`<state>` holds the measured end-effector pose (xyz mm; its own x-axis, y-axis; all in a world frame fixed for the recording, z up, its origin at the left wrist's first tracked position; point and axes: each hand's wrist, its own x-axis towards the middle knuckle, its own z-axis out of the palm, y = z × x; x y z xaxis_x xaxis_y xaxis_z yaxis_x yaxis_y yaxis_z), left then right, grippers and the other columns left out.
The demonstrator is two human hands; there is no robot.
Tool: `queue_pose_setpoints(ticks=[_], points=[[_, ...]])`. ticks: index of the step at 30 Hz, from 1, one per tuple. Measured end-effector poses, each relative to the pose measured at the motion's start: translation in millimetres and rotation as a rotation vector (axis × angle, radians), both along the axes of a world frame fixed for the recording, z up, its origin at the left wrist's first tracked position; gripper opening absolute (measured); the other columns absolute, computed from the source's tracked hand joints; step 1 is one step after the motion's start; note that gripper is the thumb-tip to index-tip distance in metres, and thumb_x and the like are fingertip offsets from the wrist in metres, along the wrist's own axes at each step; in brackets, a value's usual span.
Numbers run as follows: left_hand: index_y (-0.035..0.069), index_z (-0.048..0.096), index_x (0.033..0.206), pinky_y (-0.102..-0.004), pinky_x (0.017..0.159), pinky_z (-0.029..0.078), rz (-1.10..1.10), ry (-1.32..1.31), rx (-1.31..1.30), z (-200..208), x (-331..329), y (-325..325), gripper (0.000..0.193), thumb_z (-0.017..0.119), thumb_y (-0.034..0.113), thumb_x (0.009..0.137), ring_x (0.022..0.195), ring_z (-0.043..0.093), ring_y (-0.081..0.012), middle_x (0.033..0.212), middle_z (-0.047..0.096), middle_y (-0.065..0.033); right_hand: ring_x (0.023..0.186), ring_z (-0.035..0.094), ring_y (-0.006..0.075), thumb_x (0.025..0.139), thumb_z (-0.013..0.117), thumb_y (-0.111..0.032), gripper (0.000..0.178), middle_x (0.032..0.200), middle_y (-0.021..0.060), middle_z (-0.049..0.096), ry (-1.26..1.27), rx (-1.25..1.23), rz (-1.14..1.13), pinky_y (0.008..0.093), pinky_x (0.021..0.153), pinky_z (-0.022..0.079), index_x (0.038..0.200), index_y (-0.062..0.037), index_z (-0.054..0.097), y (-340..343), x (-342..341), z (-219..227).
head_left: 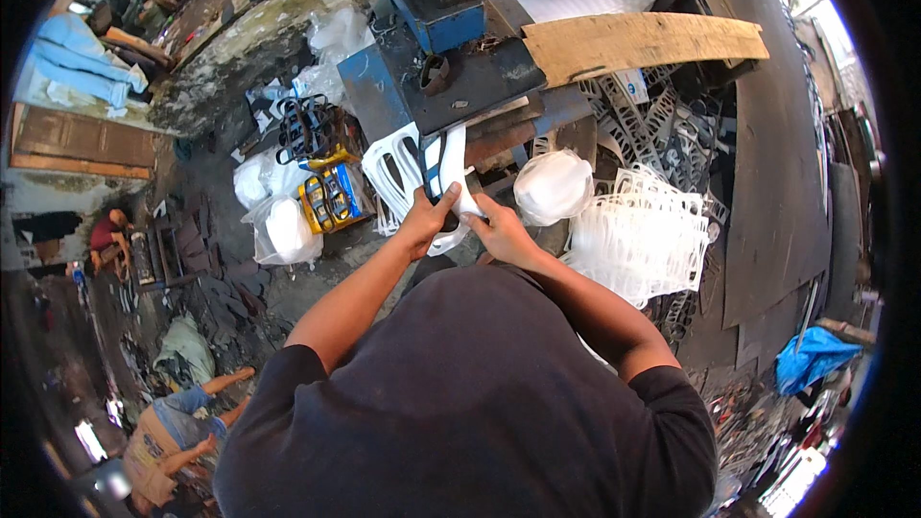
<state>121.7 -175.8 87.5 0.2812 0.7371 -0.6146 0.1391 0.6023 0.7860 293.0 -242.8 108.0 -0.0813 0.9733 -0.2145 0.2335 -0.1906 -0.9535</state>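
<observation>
In front of me, at the near edge of the blue machine, both hands hold a flat white strap piece with slots cut through it. My left hand is closed on its left side, thumb on top. A dark strip lies along that side; whether it is a separate piece, I cannot tell. My right hand pinches the right side near the lower end. Left of the piece hang white looped cut-outs. The undersides of the fingers are hidden.
The blue machine has a dark plate at its front. A wooden board juts right. White cut sheets are piled right, beside a round white bundle. Black and yellow straps lie left. Two other people are at far left.
</observation>
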Motion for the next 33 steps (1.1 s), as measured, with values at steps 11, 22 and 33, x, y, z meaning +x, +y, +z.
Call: queue_pose_setpoints(ticks=[11, 22, 33], points=[[0.0, 0.036, 0.145, -0.0335, 0.093, 0.051, -0.24, -0.576, -0.331, 21, -92, -55, 0.083, 0.081, 0.011, 0.077, 0.12, 0.055, -0.0205, 0.129, 0.056, -0.0129, 0.085, 0.067, 0.033, 0.097, 0.06, -0.014, 0.028, 0.096, 0.0212, 0.066, 0.024, 0.184, 0.128, 0.0397, 0.077, 0.051, 0.121, -0.0018, 0.053, -66, -55, 49], [0.002, 0.016, 0.155, -0.0367, 0.094, 0.054, -0.304, -0.709, -0.202, 67, -79, -51, 0.093, 0.058, 0.003, 0.072, 0.118, 0.06, -0.0278, 0.138, 0.05, -0.0191, 0.09, 0.06, 0.0142, 0.099, 0.058, -0.013, 0.029, 0.101, 0.0079, 0.066, 0.036, 0.163, -0.161, 0.0304, 0.08, 0.05, 0.124, -0.0007, 0.055, -95, -40, 87], [-0.006, 0.029, 0.147, -0.0444, 0.105, 0.047, -0.452, -0.713, -0.193, 68, -10, -45, 0.083, 0.062, 0.008, 0.071, 0.122, 0.057, -0.0352, 0.135, 0.051, -0.0267, 0.086, 0.065, 0.0197, 0.093, 0.061, -0.014, 0.031, 0.097, 0.0148, 0.07, -0.253, 0.152, -0.571, 0.0334, 0.077, 0.051, 0.123, -0.0052, 0.059, -110, 94, 71]])
